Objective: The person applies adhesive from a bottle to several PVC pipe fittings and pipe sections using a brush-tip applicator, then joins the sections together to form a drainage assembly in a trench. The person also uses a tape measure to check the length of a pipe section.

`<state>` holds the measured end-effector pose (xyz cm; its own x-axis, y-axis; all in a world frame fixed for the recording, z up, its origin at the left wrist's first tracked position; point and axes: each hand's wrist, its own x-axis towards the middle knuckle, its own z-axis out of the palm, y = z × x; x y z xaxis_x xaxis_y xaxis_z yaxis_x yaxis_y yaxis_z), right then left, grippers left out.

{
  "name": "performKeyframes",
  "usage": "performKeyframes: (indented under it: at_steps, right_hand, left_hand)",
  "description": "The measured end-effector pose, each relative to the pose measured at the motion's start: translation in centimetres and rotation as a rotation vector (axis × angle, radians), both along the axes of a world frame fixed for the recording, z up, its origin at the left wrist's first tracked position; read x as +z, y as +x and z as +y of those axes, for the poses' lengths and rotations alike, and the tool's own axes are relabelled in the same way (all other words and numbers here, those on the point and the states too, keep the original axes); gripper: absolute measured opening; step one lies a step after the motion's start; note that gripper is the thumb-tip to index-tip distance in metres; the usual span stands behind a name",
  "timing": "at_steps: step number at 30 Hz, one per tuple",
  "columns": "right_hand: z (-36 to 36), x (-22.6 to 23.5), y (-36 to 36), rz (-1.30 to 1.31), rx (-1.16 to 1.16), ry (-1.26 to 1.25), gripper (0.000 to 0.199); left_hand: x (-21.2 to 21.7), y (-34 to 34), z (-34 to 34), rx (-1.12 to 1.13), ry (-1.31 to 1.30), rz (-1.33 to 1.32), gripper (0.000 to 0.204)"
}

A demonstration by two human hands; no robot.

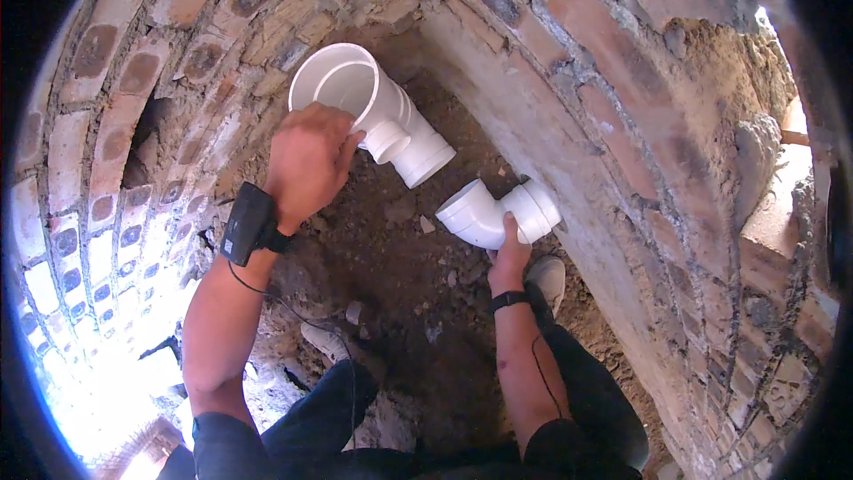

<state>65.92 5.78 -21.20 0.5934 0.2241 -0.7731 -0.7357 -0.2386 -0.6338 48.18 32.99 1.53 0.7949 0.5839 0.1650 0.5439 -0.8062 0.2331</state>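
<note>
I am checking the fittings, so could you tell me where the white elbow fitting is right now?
The white elbow fitting sits right of centre in the head view, gripped from below by the right hand, close to the brick wall.

Building site: raw brick walls (569,45), mortar joints, dirt floor (418,302), rubble.
</note>
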Motion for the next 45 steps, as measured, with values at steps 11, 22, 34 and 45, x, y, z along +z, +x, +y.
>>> performKeyframes:
  at_steps: [11, 22, 34, 45]
  right_hand:
    - [-0.1, -0.9, -0.1, 0.019, -0.072, -0.02, 0.061]
    - [-0.4, -2.9, -0.3, -0.082, -0.105, -0.008, 0.049]
    - [-0.5, -2.0, -0.3, -0.066, -0.1, -0.003, 0.056]
    - [-0.5, -1.9, -0.1, -0.081, -0.071, 0.019, 0.056]
  left_hand:
    - [0.0, 1.0, -0.3, 0.035, -0.011, 0.066, 0.015]
    - [-1.0, 0.5, 0.2, -0.016, 0.002, -0.045, 0.012]
    - [-0.7, 0.6, 0.3, -0.013, -0.051, 0.029, 0.015]
    - [-0.3, 0.9, 0.1, 0.003, -0.041, 0.032, 0.016]
